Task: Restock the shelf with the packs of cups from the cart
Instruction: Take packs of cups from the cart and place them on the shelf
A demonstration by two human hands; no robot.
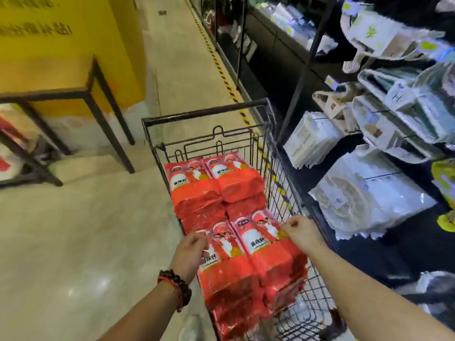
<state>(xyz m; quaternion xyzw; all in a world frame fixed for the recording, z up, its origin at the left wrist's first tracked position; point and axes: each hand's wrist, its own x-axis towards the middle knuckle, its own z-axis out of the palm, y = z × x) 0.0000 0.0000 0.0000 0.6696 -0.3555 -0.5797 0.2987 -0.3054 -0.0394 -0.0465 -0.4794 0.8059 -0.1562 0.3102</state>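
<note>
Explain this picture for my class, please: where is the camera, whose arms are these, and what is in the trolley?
There is no robot here. A person wears a wide-angle camera on the head, looking down at their own two arms. The left hand, with a beaded bracelet at the wrist, and the right hand each have fingers curled on the ends of the nearest red packs of cups. More red packs fill the wire cart. On the right stands a dark shelf holding pale packaged goods. A table stands on the left.
</note>
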